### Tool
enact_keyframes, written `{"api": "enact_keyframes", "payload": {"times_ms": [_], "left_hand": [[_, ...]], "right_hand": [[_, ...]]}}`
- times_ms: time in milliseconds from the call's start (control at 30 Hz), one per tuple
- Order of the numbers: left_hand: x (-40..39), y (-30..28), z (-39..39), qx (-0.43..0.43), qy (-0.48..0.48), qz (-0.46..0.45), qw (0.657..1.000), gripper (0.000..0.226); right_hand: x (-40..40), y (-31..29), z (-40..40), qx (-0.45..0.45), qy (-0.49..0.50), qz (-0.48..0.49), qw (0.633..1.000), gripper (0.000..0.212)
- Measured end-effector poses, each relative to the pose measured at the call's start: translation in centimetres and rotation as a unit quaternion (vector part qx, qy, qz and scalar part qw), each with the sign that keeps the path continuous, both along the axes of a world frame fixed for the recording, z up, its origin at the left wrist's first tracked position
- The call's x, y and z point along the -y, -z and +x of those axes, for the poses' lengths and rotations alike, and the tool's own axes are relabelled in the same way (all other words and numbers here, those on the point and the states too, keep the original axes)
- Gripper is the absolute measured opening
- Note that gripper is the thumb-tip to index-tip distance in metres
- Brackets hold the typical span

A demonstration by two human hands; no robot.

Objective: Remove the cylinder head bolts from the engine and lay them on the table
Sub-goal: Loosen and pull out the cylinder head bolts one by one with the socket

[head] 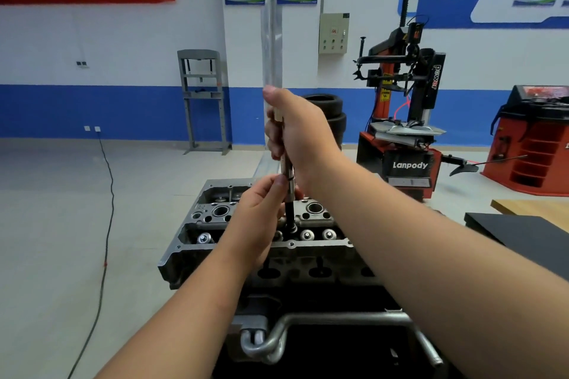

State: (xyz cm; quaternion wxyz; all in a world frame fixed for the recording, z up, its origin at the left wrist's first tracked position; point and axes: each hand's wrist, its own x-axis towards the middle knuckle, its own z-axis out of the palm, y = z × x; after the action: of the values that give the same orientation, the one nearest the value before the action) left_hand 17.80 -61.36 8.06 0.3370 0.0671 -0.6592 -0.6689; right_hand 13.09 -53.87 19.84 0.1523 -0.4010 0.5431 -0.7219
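The grey aluminium cylinder head (197, 226) sits on the engine in front of me, with valve springs and round bores showing on top. A long dark tool shaft (289, 212) stands upright with its lower end in the middle of the head. My right hand (295, 135) grips the shaft's pale upper handle in a fist, thumb on top. My left hand (261, 212) pinches the shaft lower down, just above the head. I cannot see the bolt under the tool tip.
A black mat (523, 237) lies on a wooden table (529, 206) at the right. A bent metal pipe (308, 326) runs across the engine stand below. A red tyre changer (403, 120), stacked tyres (326, 104), a grey press frame (203, 101) and a floor cable (106, 224) stand beyond.
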Motion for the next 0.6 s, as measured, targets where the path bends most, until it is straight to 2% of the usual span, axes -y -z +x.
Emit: {"api": "enact_keyframes", "payload": {"times_ms": [67,133,167,267,333,400,500,533,600], "left_hand": [[-0.1,-0.1,-0.3,-0.015,-0.034,-0.001,0.999,0.010],[-0.1,0.2,-0.5,-0.026,-0.043,-0.004,0.999,0.008],[-0.2,0.1,-0.4,-0.031,-0.039,0.000,0.999,0.008],[0.1,0.2,0.0,-0.014,0.003,0.010,1.000,0.036],[0.3,0.2,0.3,0.010,0.035,0.001,0.999,0.037],[0.3,0.2,0.3,0.023,0.040,-0.008,0.999,0.030],[-0.1,0.1,0.0,-0.018,0.001,0.019,1.000,0.025],[-0.1,0.1,-0.1,-0.028,-0.018,0.021,0.999,0.035],[-0.1,0.1,-0.2,-0.030,-0.042,0.004,0.999,0.055]], "right_hand": [[0.5,0.5,1.0,-0.010,0.089,-0.028,0.996,0.029],[0.7,0.7,1.2,-0.021,0.097,-0.047,0.994,0.032],[0.6,0.7,0.9,-0.021,0.070,-0.051,0.996,0.035],[-0.5,-0.3,-0.9,0.036,-0.099,-0.018,0.994,0.047],[-1.2,-0.5,-1.7,0.031,-0.148,0.009,0.988,0.048],[-1.1,-0.3,-1.5,0.018,-0.118,0.012,0.993,0.039],[-0.3,0.2,-0.1,-0.014,0.035,-0.022,0.999,0.028],[-0.1,0.3,0.3,-0.025,0.077,-0.035,0.996,0.025],[0.2,0.3,0.8,-0.015,0.082,-0.059,0.995,0.023]]}}
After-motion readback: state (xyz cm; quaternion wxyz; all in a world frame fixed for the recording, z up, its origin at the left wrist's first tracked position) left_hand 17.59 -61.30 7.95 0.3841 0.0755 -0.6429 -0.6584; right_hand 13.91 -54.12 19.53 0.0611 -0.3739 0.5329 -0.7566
